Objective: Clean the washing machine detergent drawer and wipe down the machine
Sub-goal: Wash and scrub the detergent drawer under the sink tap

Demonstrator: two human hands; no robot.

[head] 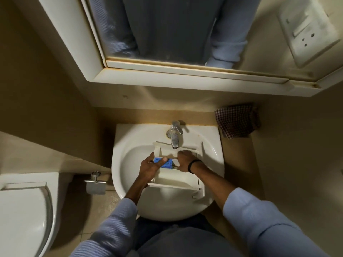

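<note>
The white detergent drawer [176, 178] lies in the white washbasin [130, 158], its back end under the chrome tap [174, 135]. A blue insert [166, 162] sits in the drawer's left compartment. My left hand [150, 166] grips the drawer's left wall, thumb lying over the blue insert. My right hand [185, 160] is curled inside the drawer's middle section, fingers pressed down; whether it holds anything there is hidden.
A checked cloth [237, 120] lies on the counter right of the basin. A mirror cabinet [185, 73] overhangs the basin from above. A toilet [24, 210] stands at the left, with a paper holder [95, 185] on the wall.
</note>
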